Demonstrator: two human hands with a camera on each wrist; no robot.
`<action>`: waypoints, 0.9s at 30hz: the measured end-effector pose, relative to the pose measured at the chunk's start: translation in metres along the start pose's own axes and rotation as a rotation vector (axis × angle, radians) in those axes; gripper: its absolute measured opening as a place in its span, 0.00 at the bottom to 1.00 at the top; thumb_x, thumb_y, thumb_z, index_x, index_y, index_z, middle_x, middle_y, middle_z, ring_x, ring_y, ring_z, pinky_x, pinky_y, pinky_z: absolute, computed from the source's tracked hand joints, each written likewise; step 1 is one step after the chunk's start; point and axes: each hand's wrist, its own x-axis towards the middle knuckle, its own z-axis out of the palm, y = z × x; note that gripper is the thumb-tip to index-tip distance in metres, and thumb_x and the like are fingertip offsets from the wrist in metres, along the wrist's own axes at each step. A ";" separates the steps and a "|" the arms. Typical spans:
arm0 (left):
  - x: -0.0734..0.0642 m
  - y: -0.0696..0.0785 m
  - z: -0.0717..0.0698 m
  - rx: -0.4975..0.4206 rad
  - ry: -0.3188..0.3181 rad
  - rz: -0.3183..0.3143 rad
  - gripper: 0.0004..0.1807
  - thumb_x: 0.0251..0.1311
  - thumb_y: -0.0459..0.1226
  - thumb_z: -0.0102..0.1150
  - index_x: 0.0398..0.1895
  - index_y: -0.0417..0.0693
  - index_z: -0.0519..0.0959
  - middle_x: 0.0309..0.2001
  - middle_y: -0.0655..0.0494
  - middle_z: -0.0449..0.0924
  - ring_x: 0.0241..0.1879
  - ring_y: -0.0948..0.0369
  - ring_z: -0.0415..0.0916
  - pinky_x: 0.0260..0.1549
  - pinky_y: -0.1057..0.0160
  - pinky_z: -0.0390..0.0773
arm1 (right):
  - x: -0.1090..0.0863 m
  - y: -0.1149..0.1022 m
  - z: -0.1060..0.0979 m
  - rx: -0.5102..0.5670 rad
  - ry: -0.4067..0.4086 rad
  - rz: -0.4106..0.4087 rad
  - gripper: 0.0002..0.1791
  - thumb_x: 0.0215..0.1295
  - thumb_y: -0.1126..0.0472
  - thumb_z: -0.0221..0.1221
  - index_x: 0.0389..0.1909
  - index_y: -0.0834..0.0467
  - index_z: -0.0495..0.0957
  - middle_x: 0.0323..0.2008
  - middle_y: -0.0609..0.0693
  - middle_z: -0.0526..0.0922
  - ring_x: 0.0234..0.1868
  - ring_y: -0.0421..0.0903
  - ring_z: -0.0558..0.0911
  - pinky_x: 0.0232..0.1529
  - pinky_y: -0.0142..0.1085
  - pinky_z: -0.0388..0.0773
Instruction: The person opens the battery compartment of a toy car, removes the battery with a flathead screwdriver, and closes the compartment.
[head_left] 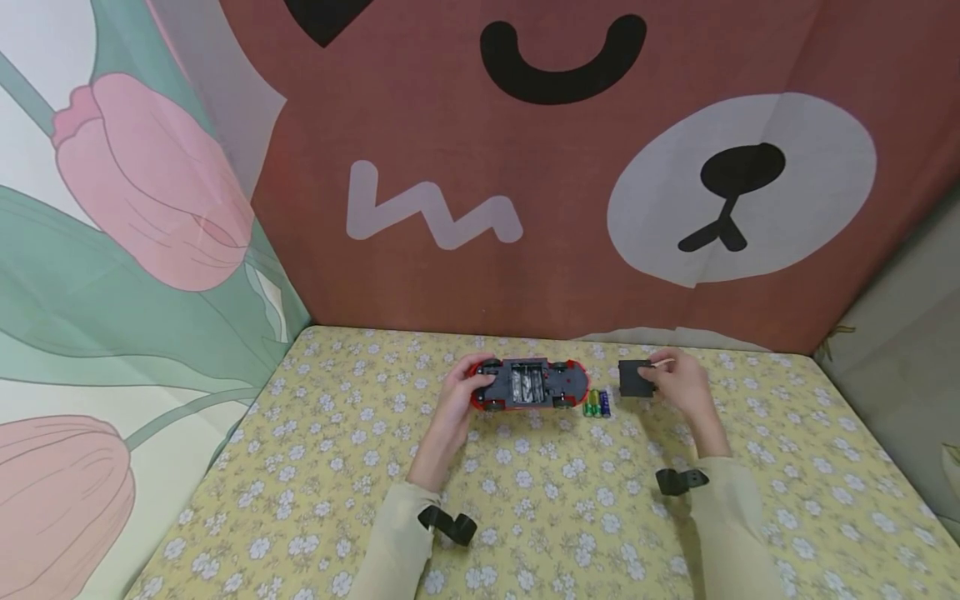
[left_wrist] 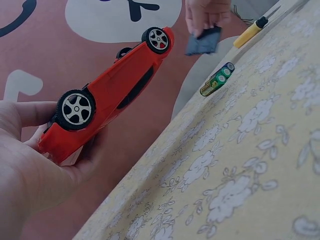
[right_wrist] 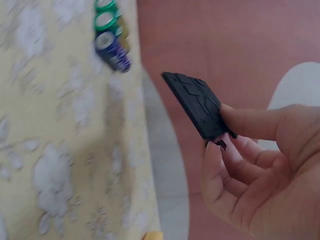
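My left hand (head_left: 452, 408) grips one end of a red toy car (head_left: 570, 385), thumb on its dark underside, which faces up. An uncovered battery compartment (head_left: 527, 383) shows in the middle of that underside. In the left wrist view the car's red side (left_wrist: 107, 107) and silver-spoked wheels are seen. My right hand (head_left: 686, 385) pinches a thin black battery cover (head_left: 634, 380) at one edge, thumb on its face; small tabs (right_wrist: 220, 144) stick out by the fingers. Between car and cover, three batteries (head_left: 597, 404), two green and one blue-purple, lie side by side on the table.
A yellow-handled screwdriver (left_wrist: 250, 33) lies beyond the batteries, at the table's far right in the left wrist view. A yellow flowered cloth (head_left: 540, 508) covers the table. Printed fabric (head_left: 420, 283) hangs right behind its back edge.
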 end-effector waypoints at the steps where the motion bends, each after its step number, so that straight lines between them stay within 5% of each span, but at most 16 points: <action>1: 0.000 0.000 0.000 0.001 0.000 -0.001 0.20 0.65 0.27 0.58 0.60 0.39 0.79 0.65 0.41 0.72 0.56 0.51 0.74 0.45 0.65 0.80 | -0.001 -0.003 -0.001 0.015 0.015 -0.007 0.19 0.74 0.62 0.61 0.56 0.72 0.73 0.39 0.65 0.82 0.30 0.57 0.84 0.30 0.43 0.82; 13: 0.001 -0.001 0.000 0.009 -0.011 0.006 0.20 0.65 0.27 0.58 0.61 0.38 0.79 0.66 0.41 0.71 0.57 0.51 0.73 0.46 0.65 0.80 | -0.014 -0.039 -0.010 0.253 0.179 -0.006 0.21 0.76 0.59 0.61 0.59 0.69 0.72 0.39 0.54 0.80 0.32 0.35 0.79 0.34 0.27 0.82; 19: -0.001 0.000 0.001 0.017 -0.011 0.015 0.21 0.65 0.28 0.58 0.62 0.37 0.78 0.65 0.41 0.72 0.56 0.52 0.74 0.45 0.65 0.80 | -0.022 -0.057 -0.009 0.317 0.229 -0.029 0.19 0.74 0.59 0.62 0.57 0.67 0.75 0.33 0.42 0.80 0.32 0.33 0.80 0.34 0.27 0.83; 27: -0.001 0.001 0.002 0.017 -0.010 0.005 0.24 0.65 0.28 0.58 0.65 0.33 0.74 0.65 0.41 0.72 0.55 0.52 0.75 0.45 0.66 0.80 | -0.030 -0.073 -0.002 0.338 0.231 -0.082 0.17 0.73 0.62 0.63 0.56 0.68 0.76 0.31 0.42 0.81 0.31 0.32 0.81 0.34 0.29 0.84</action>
